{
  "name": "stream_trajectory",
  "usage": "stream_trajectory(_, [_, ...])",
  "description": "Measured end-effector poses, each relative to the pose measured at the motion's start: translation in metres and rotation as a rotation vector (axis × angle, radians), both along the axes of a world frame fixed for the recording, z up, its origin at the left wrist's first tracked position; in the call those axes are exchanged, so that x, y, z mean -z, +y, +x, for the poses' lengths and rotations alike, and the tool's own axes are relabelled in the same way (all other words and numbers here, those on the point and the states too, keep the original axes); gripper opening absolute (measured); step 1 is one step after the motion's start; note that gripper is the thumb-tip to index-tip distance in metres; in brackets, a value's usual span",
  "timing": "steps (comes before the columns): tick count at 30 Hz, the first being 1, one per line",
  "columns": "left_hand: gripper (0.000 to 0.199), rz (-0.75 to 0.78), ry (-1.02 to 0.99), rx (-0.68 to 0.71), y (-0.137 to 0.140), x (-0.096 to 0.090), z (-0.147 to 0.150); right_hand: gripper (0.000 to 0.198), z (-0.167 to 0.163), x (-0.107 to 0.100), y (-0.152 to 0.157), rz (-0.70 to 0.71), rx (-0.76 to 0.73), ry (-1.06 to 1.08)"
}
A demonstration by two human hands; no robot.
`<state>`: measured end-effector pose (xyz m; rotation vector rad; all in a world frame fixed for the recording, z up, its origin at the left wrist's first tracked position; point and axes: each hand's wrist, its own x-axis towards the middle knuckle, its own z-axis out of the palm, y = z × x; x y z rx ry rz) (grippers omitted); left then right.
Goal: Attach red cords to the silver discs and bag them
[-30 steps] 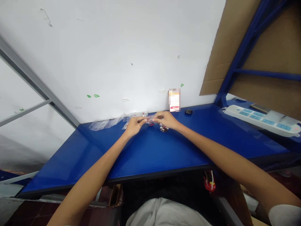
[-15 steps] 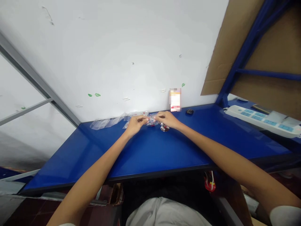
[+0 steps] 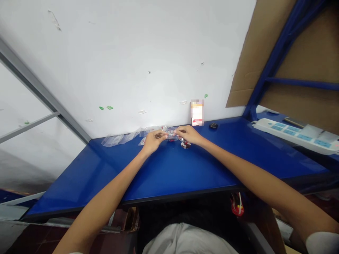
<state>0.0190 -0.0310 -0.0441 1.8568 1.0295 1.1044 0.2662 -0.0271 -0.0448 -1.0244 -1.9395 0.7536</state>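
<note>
Between my two hands is a small clear plastic bag (image 3: 171,134) with something shiny and reddish in it. My left hand (image 3: 154,139) pinches its left side between thumb and fingers. On the other side my right hand (image 3: 187,134) pinches the bag's right edge. A round shiny badge (image 3: 185,145), dark red and white, lies on the table just below my right hand, and another round piece is partly hidden under that hand. Behind and left of my left hand lie filled clear bags (image 3: 143,141), partly covered by it.
Flat clear plastic bags (image 3: 120,138) are spread along the wall on the blue table (image 3: 164,176). A phone with a blurred screen (image 3: 197,113) leans on the wall. A small black object (image 3: 213,125) and a white power strip (image 3: 293,135) are to the right.
Both hands stay almost in place with the bag between them. The fingertips have shifted very slightly; nothing is let go.
</note>
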Motion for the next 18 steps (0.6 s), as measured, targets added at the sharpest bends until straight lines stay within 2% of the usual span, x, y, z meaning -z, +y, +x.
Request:
stream_trajectory(4, [0.03,0.009,0.027,-0.029,-0.0005,-0.0011,-0.0021,0.052,0.0008,0.0043,0.0038,0.033,0.002,0.011])
stream_trajectory(7, [0.031,-0.01,0.043,0.004,0.0008,-0.0006,-0.0038,0.05,0.0,0.0053,0.0035,0.041,-0.017,0.021])
stream_trajectory(14, [0.03,-0.02,0.075,0.029,0.0063,0.0069,-0.0045,0.031,-0.0023,0.0062,0.0031,-0.038,0.0,0.08])
stream_trajectory(16, [0.029,0.035,0.112,-0.007,0.0032,0.0056,-0.004,0.027,-0.0022,0.0065,0.0037,-0.052,-0.008,0.086])
stream_trajectory(18, [0.037,0.173,0.167,-0.056,-0.0032,0.0004,-0.0038,0.026,-0.0021,0.006,0.0035,-0.07,-0.017,0.098])
